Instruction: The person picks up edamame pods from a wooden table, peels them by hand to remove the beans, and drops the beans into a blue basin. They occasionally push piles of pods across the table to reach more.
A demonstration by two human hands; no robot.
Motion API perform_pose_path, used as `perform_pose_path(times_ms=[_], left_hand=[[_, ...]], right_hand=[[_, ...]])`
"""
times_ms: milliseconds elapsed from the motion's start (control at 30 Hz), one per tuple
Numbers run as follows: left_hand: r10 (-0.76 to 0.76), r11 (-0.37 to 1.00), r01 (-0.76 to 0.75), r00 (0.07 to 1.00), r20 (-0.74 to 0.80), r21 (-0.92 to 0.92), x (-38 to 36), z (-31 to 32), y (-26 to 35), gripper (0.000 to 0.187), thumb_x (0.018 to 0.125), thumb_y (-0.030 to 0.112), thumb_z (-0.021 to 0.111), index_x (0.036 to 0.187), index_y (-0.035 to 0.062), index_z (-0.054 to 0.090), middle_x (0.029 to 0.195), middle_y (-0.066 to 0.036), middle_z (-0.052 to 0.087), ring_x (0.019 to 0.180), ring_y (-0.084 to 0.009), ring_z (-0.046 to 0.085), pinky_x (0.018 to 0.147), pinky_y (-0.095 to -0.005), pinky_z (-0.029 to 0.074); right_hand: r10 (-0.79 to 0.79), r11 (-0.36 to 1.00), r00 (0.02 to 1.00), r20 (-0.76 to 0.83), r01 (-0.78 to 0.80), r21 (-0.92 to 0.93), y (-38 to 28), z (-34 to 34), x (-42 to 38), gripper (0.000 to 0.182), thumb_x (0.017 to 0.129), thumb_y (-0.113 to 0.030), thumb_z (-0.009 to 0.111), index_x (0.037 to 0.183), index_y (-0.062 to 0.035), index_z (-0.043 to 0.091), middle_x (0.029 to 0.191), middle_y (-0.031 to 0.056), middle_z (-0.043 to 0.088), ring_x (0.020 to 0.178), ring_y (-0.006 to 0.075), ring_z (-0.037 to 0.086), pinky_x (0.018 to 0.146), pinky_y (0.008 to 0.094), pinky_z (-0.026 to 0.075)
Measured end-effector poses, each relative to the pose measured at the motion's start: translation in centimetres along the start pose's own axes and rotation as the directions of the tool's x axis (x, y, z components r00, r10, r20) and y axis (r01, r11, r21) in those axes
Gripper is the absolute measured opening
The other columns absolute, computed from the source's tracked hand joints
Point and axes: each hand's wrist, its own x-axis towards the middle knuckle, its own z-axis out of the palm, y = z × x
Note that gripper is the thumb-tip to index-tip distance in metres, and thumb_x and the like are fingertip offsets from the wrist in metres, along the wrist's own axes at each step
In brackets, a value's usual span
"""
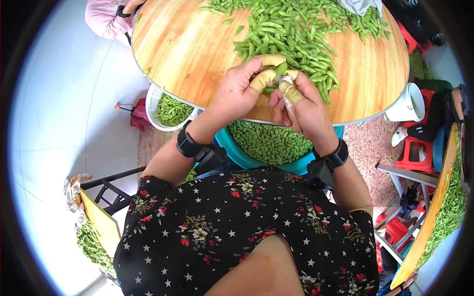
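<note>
Near the front edge of the round wooden table (187, 59), my left hand (242, 89) pinches a green edamame pod (281, 68) between thumb and forefinger, both in yellowish finger covers. My right hand (303, 98) meets it from the other side, its covered thumb and forefinger closed at the pod's end. Something whitish shows at the right fingertips, too small to make out. A heap of edamame pods (286, 34) lies on the table just beyond my hands. Below them, a teal basin (237, 157) holds many shelled green beans (269, 143).
A white basket (153, 111) of pods stands at the table's left edge. To the right are a white bucket (407, 106), red stools (414, 155) and another table (434, 207) with pods. A person in a pink sleeve (106, 19) is at the upper left; others sit at right.
</note>
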Motion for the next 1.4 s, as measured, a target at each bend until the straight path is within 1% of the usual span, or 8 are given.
perform_pose_path(times_ms=[200, 267, 500, 667, 700, 800, 900, 1400], left_hand=[[0.326, 0.929, -0.325, 0.945, 0.028, 0.176, -0.2, 0.4, -1.2, 0.031, 0.098, 0.010, 0.048, 0.127, 0.0007, 0.057, 0.084, 0.002, 0.060, 0.071, -0.0060, 0.053, 0.066, -0.0199, 0.046], [-0.003, 0.989, 0.019, 0.994, 0.108, -0.146, -1.0, 0.3, 0.0, 0.033, 0.099, 0.011, 0.047, 0.129, 0.0002, 0.055, 0.073, 0.004, 0.053, 0.064, -0.0048, 0.047, 0.060, -0.0195, 0.041], [0.018, 0.996, -0.009, 0.995, 0.101, -0.085, -0.8, 0.3, 1.9, 0.035, 0.099, 0.011, 0.047, 0.132, 0.0017, 0.054, 0.069, 0.004, 0.050, 0.061, -0.0045, 0.044, 0.056, -0.0200, 0.038], [0.591, 0.707, -0.589, 0.796, 0.130, 0.392, -1.4, 0.9, 2.1, 0.037, 0.099, 0.014, 0.045, 0.134, 0.0030, 0.052, 0.066, 0.003, 0.051, 0.056, -0.0052, 0.045, 0.052, -0.0216, 0.038], [0.586, 0.711, -0.584, 0.800, 0.130, 0.391, -2.0, 1.0, 2.4, 0.037, 0.099, 0.014, 0.045, 0.134, 0.0030, 0.052, 0.066, 0.003, 0.051, 0.056, -0.0052, 0.045, 0.052, -0.0216, 0.038], [-0.177, 0.893, 0.274, 0.943, 0.282, -0.356, -3.5, 1.5, 3.5, 0.040, 0.101, 0.021, 0.044, 0.137, 0.0049, 0.048, 0.065, 0.006, 0.046, 0.055, -0.0039, 0.039, 0.049, -0.0190, 0.030], [-0.254, 0.773, 0.361, 0.930, 0.267, -0.521, -3.6, 2.3, 2.1, 0.040, 0.102, 0.022, 0.043, 0.139, 0.0062, 0.046, 0.065, 0.006, 0.043, 0.057, -0.0029, 0.037, 0.051, -0.0183, 0.027], [0.022, 0.992, -0.011, 0.996, 0.083, -0.127, -3.3, 2.2, 1.9, 0.039, 0.099, 0.011, 0.046, 0.138, 0.0066, 0.049, 0.067, 0.006, 0.045, 0.060, -0.0033, 0.041, 0.055, -0.0176, 0.036]], right_hand=[[-0.054, 0.997, 0.998, -0.014, 0.055, 0.053, -0.1, -0.2, -1.0, 0.018, 0.102, -0.015, 0.040, 0.116, -0.0067, 0.046, 0.079, 0.0040, 0.059, 0.050, 0.0090, 0.056, 0.039, 0.0197, 0.037], [-0.046, 0.999, 0.999, -0.004, 0.046, 0.022, -0.6, -0.2, -1.6, 0.018, 0.102, -0.015, 0.039, 0.117, -0.0072, 0.046, 0.079, 0.0039, 0.059, 0.050, 0.0089, 0.056, 0.040, 0.0194, 0.037], [-0.081, 0.996, 0.997, 0.016, 0.081, -0.021, -1.1, -0.3, -2.2, 0.018, 0.102, -0.014, 0.038, 0.116, -0.0083, 0.047, 0.079, 0.0029, 0.058, 0.048, 0.0075, 0.052, 0.038, 0.0191, 0.035], [-0.059, 0.990, 0.992, 0.114, 0.044, 0.131, -1.7, -0.7, -3.7, 0.019, 0.101, -0.014, 0.042, 0.118, -0.0089, 0.049, 0.074, 0.0034, 0.057, 0.045, 0.0068, 0.048, 0.038, 0.0189, 0.035], [-0.032, 0.976, 0.983, 0.180, -0.008, 0.217, -2.1, -0.5, -4.3, 0.020, 0.100, -0.014, 0.043, 0.118, -0.0093, 0.049, 0.073, 0.0037, 0.056, 0.044, 0.0068, 0.047, 0.038, 0.0189, 0.035], [0.049, 0.947, 0.982, 0.181, -0.104, 0.305, -1.8, -0.7, -4.5, 0.022, 0.100, -0.017, 0.043, 0.119, -0.0075, 0.050, 0.072, 0.0059, 0.058, 0.043, 0.0085, 0.046, 0.038, 0.0200, 0.035], [0.096, 0.934, 0.978, 0.183, -0.152, 0.322, -1.1, -1.0, -4.6, 0.023, 0.101, -0.019, 0.041, 0.117, -0.0052, 0.049, 0.075, 0.0075, 0.059, 0.044, 0.0101, 0.048, 0.038, 0.0213, 0.036], [0.020, 0.991, 0.997, 0.069, -0.029, 0.134, -1.0, -0.1, -5.4, 0.022, 0.100, -0.012, 0.040, 0.120, -0.0090, 0.047, 0.076, 0.0018, 0.056, 0.047, 0.0065, 0.047, 0.039, 0.0195, 0.035]])
